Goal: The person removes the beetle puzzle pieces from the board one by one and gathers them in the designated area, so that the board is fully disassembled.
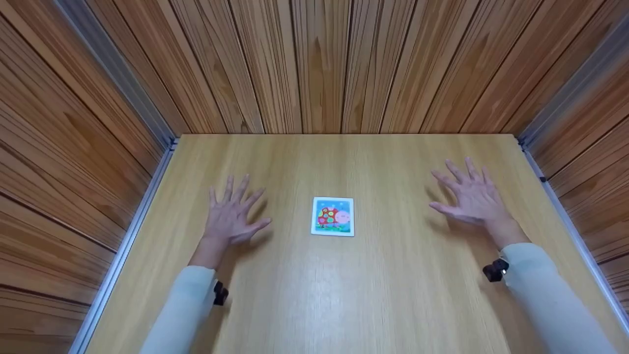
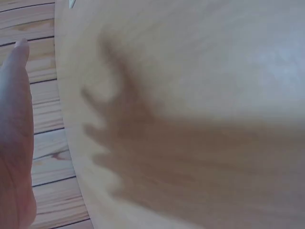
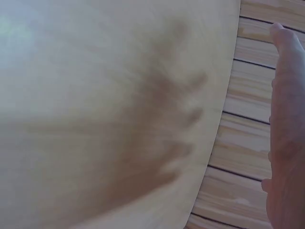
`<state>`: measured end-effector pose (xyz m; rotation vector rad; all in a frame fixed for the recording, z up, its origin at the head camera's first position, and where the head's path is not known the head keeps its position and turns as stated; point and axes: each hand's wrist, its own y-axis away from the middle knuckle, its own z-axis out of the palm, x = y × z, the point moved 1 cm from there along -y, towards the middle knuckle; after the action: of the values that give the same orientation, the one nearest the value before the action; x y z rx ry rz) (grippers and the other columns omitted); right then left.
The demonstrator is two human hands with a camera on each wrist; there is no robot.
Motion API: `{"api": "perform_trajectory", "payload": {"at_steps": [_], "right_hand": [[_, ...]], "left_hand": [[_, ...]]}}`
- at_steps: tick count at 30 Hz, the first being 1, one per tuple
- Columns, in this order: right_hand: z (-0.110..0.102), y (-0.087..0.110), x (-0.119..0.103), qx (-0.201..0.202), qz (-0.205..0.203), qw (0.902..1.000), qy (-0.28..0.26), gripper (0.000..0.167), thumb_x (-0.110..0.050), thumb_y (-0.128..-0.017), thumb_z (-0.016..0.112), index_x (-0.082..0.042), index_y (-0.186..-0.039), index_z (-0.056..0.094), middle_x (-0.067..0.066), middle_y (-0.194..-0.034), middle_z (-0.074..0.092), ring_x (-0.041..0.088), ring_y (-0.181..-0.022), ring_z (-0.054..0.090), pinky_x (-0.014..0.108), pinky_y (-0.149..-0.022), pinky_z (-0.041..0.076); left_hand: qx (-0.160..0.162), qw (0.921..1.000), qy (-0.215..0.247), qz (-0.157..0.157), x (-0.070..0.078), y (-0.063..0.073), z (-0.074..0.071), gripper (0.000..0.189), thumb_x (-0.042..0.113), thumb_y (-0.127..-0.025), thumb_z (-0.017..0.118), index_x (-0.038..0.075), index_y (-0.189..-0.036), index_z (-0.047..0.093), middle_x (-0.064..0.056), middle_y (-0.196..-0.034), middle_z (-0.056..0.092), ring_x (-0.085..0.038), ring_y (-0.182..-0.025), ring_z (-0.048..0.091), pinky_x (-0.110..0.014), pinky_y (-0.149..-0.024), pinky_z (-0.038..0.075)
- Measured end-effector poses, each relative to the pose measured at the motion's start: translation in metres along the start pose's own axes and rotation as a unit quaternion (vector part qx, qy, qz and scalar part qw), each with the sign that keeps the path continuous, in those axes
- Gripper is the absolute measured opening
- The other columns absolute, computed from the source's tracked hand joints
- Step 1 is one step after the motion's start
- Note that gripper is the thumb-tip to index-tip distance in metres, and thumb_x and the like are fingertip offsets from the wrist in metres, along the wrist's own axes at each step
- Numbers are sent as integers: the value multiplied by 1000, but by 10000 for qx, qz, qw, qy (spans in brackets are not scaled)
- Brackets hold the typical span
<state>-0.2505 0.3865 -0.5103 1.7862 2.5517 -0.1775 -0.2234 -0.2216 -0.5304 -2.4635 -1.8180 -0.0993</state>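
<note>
A small square picture with a white frame [image 1: 332, 217] lies flat near the middle of the table; it shows a pink-faced ladybird with a spotted red shell on a blue and green ground. To its left, my left hand [image 1: 232, 216] hovers over the wood with fingers spread and straight. My right hand [image 1: 472, 196] is held above the table on the other side, farther from the picture, its fingers also spread. Neither hand touches anything. Each wrist view catches only part of its hand, the left [image 2: 16, 138] and the right [image 3: 288, 129], plus a blurred shadow.
The pale wooden table [image 1: 334, 295] is bordered by metal rails [image 1: 123, 246] at its sides. Plank walls [image 1: 319, 69] rise behind it and on both sides. A small black device [image 1: 495, 270] sits at the right cuff, another [image 1: 220, 293] at the left.
</note>
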Motion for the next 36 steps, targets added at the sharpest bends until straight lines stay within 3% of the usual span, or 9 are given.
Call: {"api": "perform_trajectory", "payload": {"at_steps": [9,13,19,27,36], "right_hand": [[12,-14,-23,-215,-193,9994,181,91,-70,-101,65,-23,-175,40,22,-185,30,62,-171,18,86,-132,22],[16,-19,-33,-298,-313,9989,155,90,-69,-101,64,-23,-175,39,23,-185,31,61,-171,20,85,-133,25],[19,-27,-48,-397,-518,9979,54,89,-66,-103,63,-23,-176,37,24,-184,32,61,-170,25,84,-132,28],[21,-39,-73,-411,-677,9966,-212,89,-66,-103,64,-25,-176,38,23,-185,32,58,-170,29,83,-131,32],[22,-47,-100,-394,-671,9945,-699,86,-63,-102,68,-26,-175,41,20,-186,31,53,-173,27,82,-132,31]], "left_hand": [[-232,9990,1,385,22,-5,15,92,81,-100,52,33,-177,36,-12,-192,18,-53,-177,12,-91,-133,9],[-315,9981,234,479,34,-8,21,95,83,-99,50,34,-178,34,-10,-192,16,-52,-177,11,-90,-133,6],[-334,9957,546,671,51,-19,26,97,83,-98,52,32,-178,33,-10,-192,18,-50,-178,10,-90,-133,7],[-254,9928,745,900,73,-31,37,95,79,-99,56,30,-177,37,-10,-190,27,-47,-177,18,-89,-134,11],[-271,9872,1384,742,97,-42,51,94,74,-96,61,30,-176,40,-4,-188,33,-43,-178,20,-86,-136,11]]}}
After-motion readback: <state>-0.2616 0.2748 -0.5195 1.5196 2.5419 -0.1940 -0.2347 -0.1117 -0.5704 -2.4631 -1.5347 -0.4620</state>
